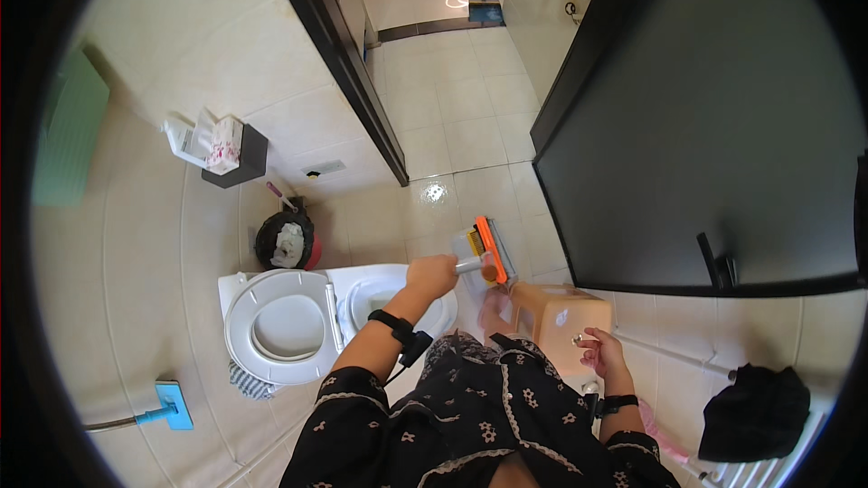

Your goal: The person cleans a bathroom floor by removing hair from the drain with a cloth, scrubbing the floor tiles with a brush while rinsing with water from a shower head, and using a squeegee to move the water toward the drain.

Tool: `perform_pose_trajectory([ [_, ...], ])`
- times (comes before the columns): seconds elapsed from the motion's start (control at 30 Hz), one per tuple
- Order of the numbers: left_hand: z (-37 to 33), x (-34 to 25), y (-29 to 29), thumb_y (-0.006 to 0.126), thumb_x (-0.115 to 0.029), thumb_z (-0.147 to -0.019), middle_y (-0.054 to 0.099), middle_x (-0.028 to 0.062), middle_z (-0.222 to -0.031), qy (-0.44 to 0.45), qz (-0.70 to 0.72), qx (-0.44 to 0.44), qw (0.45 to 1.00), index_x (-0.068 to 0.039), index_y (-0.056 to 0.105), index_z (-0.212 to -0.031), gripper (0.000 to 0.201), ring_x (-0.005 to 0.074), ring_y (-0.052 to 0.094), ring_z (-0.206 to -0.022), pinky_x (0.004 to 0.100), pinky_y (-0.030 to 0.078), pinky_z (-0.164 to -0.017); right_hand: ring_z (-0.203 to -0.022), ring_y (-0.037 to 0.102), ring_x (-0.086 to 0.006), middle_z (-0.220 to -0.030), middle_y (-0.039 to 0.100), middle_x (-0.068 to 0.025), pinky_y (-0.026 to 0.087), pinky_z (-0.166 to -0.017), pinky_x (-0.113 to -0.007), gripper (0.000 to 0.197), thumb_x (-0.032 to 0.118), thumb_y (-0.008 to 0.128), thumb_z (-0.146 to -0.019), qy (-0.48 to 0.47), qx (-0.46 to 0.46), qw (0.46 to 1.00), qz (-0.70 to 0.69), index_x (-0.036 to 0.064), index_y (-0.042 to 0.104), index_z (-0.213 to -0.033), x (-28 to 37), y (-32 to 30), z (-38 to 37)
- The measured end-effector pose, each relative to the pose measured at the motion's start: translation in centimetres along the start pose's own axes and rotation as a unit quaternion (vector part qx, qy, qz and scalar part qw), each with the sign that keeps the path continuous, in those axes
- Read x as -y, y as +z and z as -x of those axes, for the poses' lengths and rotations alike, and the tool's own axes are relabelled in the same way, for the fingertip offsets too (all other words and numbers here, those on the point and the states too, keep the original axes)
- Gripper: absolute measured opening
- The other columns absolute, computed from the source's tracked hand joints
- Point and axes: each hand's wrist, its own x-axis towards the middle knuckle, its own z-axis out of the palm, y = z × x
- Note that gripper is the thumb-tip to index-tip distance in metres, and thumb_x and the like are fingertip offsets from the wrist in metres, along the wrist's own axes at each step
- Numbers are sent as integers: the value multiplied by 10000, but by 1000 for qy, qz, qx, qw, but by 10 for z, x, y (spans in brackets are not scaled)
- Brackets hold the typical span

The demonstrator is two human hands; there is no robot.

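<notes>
My left hand point(432, 277) is closed around the grey handle of a floor brush point(493, 248). Its wide orange head with a yellow strip rests on the tiles beyond my feet. Beside that arm stands a white toilet point(312, 276), its lid raised and its bowl partly hidden by my forearm. My right hand point(601, 354) hangs near a tan plastic stool point(570, 307), fingers loosely bent and apart. A small shiny spot shows by its fingertips, too small to identify. A bare foot shows between the brush and the stool.
A lined waste bin point(287, 239) stands beyond the toilet, under a wall-mounted tissue holder point(237, 163). A dark door point(714, 126) borders the right side. A blue-headed mop point(174, 405) is at lower left. A black cloth point(755, 411) hangs at right. A broom point(485, 9) stands past the doorway.
</notes>
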Motion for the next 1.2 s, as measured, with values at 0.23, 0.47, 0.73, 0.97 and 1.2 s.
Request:
perform_pose_trajectory([
  [0.23, -73, 2, -45, 580, -375, -773, 652, 125, -815, -174, 52, -23, 983, -143, 612, -881, 258, 322, 627, -776, 434, 482, -656, -426, 519, -141, -730, 626, -126, 500, -427, -312, 300, 285, 482, -896, -24, 0, 999, 34, 60, 510, -1091, 100, -2, -51],
  [0.47, -146, -10, -76, 645, -334, -742, 638, 178, -794, -246, 288, -63, 923, -54, 595, -923, 337, 337, 620, -763, 419, 478, -671, -438, 516, -118, -746, 622, -85, 452, -405, -271, 351, 262, 517, -890, -123, 79, 946, 289, 49, 497, -1169, 234, 105, -87],
  [0.73, -242, -28, -94, 619, -259, -743, 619, 227, -870, -156, 277, -115, 941, -31, 536, -1017, 366, 410, 590, -821, 483, 463, -711, -757, 566, -153, -1000, 555, -96, 494, -574, -293, 736, 319, 651, -805, -212, 276, 817, 459, 126, 236, -1382, 337, 327, -124],
  [0.97, -333, -37, -163, 553, -157, -794, 583, 240, -908, -92, 283, -123, 947, -3, 478, -1004, 271, 432, 565, -810, 502, 454, -682, -982, 524, -173, -1138, 467, -104, 475, -798, -341, 713, 271, 690, -773, -264, 272, 873, 308, 51, 243, -1282, 389, 443, -197],
  [1.2, -464, -18, -172, 582, -196, -797, 547, 280, -956, 82, 273, -223, 932, 61, 393, -1107, 446, 439, 552, -828, 486, 453, -667, -716, 561, -161, -865, 555, -78, 471, -637, -292, 383, 28, 604, -709, -345, 145, 913, 164, 32, 440, -1055, 483, 480, -287],
])
